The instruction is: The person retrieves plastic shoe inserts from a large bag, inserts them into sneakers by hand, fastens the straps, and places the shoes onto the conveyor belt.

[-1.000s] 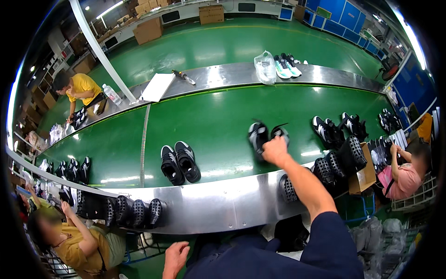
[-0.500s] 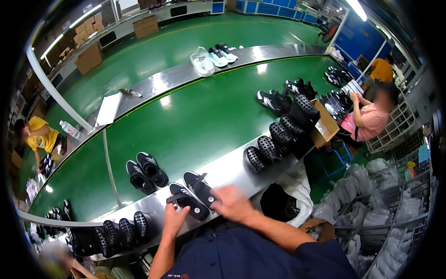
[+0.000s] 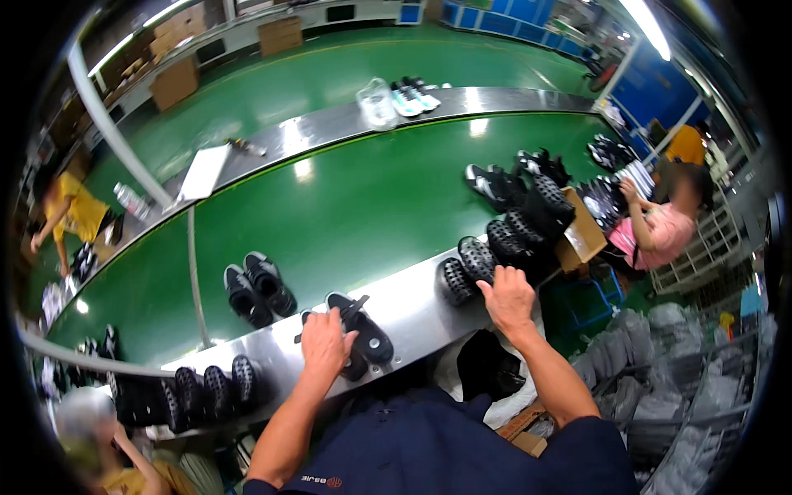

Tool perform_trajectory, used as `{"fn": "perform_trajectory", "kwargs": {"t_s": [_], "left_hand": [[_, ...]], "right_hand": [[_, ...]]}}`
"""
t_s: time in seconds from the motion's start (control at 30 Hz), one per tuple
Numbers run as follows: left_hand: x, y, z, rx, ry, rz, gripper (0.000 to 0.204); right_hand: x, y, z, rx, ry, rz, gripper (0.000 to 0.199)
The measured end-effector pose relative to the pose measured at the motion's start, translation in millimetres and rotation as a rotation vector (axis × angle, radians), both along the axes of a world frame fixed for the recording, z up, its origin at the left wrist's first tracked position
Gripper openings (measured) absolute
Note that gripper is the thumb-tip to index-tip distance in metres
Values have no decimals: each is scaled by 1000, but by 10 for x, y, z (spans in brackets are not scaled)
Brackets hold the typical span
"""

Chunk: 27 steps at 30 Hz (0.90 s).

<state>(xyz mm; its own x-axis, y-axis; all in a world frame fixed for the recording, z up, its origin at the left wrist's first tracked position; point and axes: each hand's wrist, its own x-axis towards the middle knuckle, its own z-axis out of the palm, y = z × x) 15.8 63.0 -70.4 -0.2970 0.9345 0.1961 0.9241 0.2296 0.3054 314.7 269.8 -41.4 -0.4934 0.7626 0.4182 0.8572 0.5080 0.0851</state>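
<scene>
My left hand (image 3: 327, 345) lies over a black shoe on the metal ledge, its fingers curled down onto the upper and the thumb to the right. Most of that shoe is hidden under the hand. Touching distance to its right is the matching black shoe (image 3: 369, 332), with a strap across it and a pale round spot inside the heel. Reaching out to the right, my right hand (image 3: 509, 299) has its fingers stretched and thumb apart, beside a row of black, shoe-shaped pieces full of holes (image 3: 477, 258). Nothing shows in it.
Another pair of black shoes (image 3: 259, 289) stands on the green belt (image 3: 363, 198). More holed black pieces (image 3: 216, 389) line the ledge at left. A cardboard box (image 3: 582, 231) and a seated person in pink (image 3: 664, 235) are at right. A white sack (image 3: 445, 371) hangs below the ledge.
My right hand has left the right shoe and moved right to the holed black pieces. My left hand has shifted from the left shoe's strap side to on top of it.
</scene>
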Motion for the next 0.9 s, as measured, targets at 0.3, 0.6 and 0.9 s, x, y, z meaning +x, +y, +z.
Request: {"fn": "perform_trajectory", "kwargs": {"t_s": [0.3, 0.6, 0.9], "left_hand": [[-120, 462, -330, -182, -280, -73, 21], [252, 693, -396, -136, -290, -339, 13], [451, 313, -489, -236, -767, 125, 83]], "right_hand": [[-713, -1091, 265, -1080, 105, 269, 44], [-1187, -1314, -939, -534, 171, 217, 19], [-995, -1116, -866, -768, 474, 173, 43]]}}
